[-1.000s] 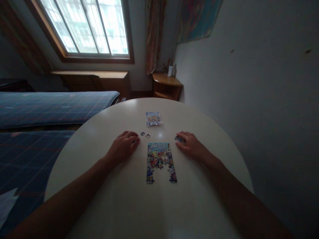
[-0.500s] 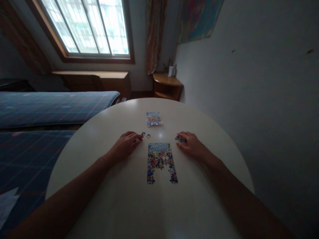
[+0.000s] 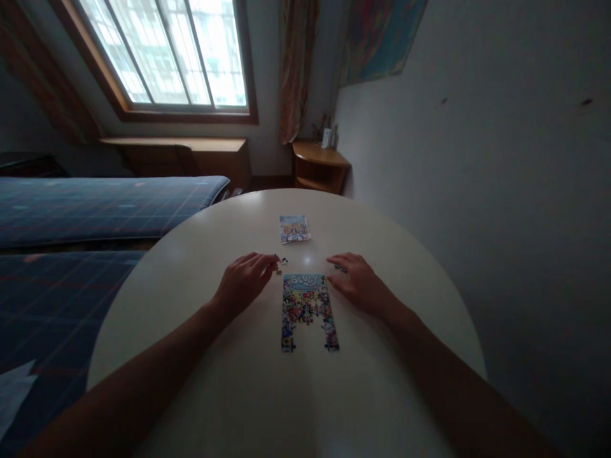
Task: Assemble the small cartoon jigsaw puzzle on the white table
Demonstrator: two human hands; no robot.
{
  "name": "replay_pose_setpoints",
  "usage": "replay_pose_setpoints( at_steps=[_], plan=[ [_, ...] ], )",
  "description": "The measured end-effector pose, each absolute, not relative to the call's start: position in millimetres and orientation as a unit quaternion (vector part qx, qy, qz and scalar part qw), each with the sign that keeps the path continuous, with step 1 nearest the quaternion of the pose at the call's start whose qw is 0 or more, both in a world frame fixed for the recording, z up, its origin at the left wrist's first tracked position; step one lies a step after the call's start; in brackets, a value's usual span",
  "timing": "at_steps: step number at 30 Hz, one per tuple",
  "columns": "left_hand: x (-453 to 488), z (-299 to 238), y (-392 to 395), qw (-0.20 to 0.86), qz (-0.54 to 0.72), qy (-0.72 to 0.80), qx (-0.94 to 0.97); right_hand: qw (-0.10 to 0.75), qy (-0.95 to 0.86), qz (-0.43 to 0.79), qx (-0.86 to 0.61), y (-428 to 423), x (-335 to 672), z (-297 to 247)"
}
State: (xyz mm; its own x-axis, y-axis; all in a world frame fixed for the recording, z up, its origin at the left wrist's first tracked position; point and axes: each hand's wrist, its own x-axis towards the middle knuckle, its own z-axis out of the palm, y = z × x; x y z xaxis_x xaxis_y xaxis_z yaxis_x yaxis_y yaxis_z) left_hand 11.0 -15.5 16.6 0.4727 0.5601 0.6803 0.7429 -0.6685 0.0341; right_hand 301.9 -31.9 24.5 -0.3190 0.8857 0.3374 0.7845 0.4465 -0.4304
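The round table takes up most of what I see, pale and bare apart from a few small things, which I'd say is why everything sits near its middle, within reach of both arms. The puzzle lies flat there, straight ahead of me and between my hands. Its top and sides are joined up, and a gap is open along the bottom middle.

My left hand rests palm down just left of the puzzle's top corner. The fingers are drawn together towards the loose pieces at their tips. They seem to nip one, but it's too small for me to tell. My right hand lies flat at the puzzle's top right corner with the fingers loosely spread over a few more pieces, mostly hidden beneath it. It grips nothing that I can see. I think both hands stay low so the pieces slide rather than lift.

The picture card lies beyond the puzzle, apart from it. That looks far enough to keep clear of my fingers yet near enough to read.

Around the table, a plain wall stands on my right and beds with blue checked covers on my left. A barred window is ahead, with a corner shelf beside it. Nothing stands between my hands and the puzzle.
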Motion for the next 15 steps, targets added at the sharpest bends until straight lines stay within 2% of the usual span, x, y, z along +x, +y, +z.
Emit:
replay_pose_setpoints(
  at_steps=[3, 11, 15],
  plan=[
    [21.6, 23.0, -28.0, 0.139, -0.384, -0.345, -0.845, 0.305, -0.809, 0.166, -0.475, -47.7, 278.1, 36.0],
    [32.8, 35.2, -52.6, 0.107, -0.432, -0.217, -0.869, 0.312, -0.688, 0.539, -0.373, -61.7, 250.4, 43.0],
    [33.3, 34.1, -53.2, 0.074, -0.424, -0.194, -0.881, 0.309, -0.642, 0.605, -0.355, -56.5, 256.8, 39.6]
  ],
)
